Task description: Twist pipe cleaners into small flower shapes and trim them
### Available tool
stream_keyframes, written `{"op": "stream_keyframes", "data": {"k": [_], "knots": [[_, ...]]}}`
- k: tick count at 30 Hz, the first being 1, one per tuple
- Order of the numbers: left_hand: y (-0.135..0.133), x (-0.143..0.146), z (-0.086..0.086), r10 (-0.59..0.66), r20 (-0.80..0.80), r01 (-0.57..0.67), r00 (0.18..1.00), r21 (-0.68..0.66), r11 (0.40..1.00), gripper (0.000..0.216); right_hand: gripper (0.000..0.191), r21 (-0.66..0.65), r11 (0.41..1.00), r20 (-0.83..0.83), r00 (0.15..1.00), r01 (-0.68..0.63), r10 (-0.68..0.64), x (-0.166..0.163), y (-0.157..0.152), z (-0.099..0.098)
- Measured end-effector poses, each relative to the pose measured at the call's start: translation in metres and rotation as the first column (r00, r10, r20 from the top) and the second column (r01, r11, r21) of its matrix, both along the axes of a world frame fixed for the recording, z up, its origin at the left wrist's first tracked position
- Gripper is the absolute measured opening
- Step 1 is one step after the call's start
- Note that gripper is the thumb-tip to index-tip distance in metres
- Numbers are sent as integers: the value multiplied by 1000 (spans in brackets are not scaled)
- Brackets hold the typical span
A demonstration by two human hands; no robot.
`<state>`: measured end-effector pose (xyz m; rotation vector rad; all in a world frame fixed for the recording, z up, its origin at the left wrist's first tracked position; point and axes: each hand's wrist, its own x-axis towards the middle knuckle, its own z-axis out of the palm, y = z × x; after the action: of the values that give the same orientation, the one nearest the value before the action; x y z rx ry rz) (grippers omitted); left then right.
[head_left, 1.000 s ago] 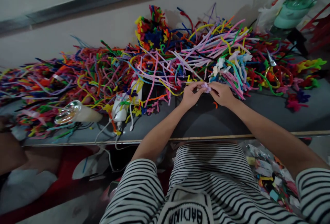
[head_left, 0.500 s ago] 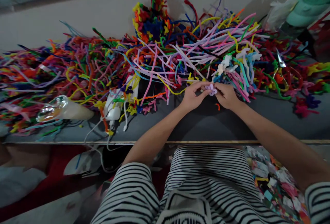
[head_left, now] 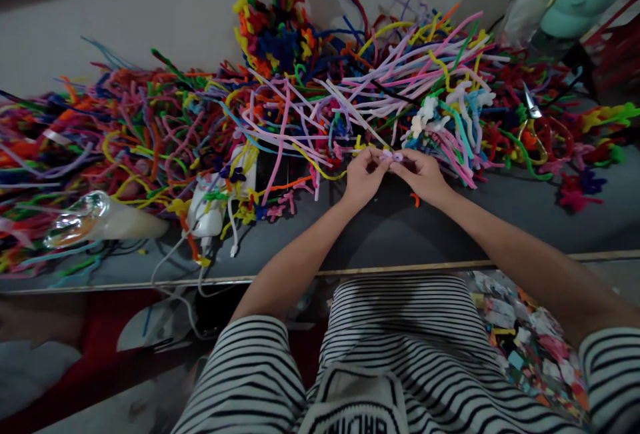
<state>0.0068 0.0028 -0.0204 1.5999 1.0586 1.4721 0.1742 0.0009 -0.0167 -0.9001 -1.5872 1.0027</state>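
My left hand (head_left: 364,175) is in close, fingers curled, thumb and fingertips nipped together on a small lilac looped piece (head_left: 392,155). And here's my right hand (head_left: 421,173) on the other side of it, bent just the same, pinching too! The little piece sits right between my fingertips, over the near edge of the pile; its lower part is hidden behind my thumbs.

Just below my right hand, an orange scrap (head_left: 415,199) lies on the dark tabletop (head_left: 395,237). Beyond my fingers, white fuzzy shapes (head_left: 425,119) crowd in, and long pale pink and lilac stems (head_left: 395,77) fan across the heap. Out to the right, scissors (head_left: 533,110) rest points away from me, gold and orange at the handles. Over to the left, a white adapter (head_left: 206,213) trails its cable, then a clear-mouthed cup (head_left: 133,221) on its side. At the back, a multicoloured bundle (head_left: 280,44) rises against the wall!
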Motion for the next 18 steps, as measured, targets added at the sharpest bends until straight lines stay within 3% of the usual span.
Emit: {"op": "stream_keyframes", "data": {"k": [5,8,11,18], "knots": [[-3,0,2,-85,7,86,996,-34,996,47,49,-104,992,-121,991,-71,58,3,5,2],[-2,-7,8,-83,-87,87,993,36,996,44,48,-121,986,-96,990,-111,100,6,5,6],[7,-17,10,-136,-81,140,987,53,989,46,51,-173,968,-79,982,-182,170,7,6,8],[22,-31,10,-355,-53,344,933,-149,927,52,51,-198,942,-4,961,-271,276,9,9,11]]}}
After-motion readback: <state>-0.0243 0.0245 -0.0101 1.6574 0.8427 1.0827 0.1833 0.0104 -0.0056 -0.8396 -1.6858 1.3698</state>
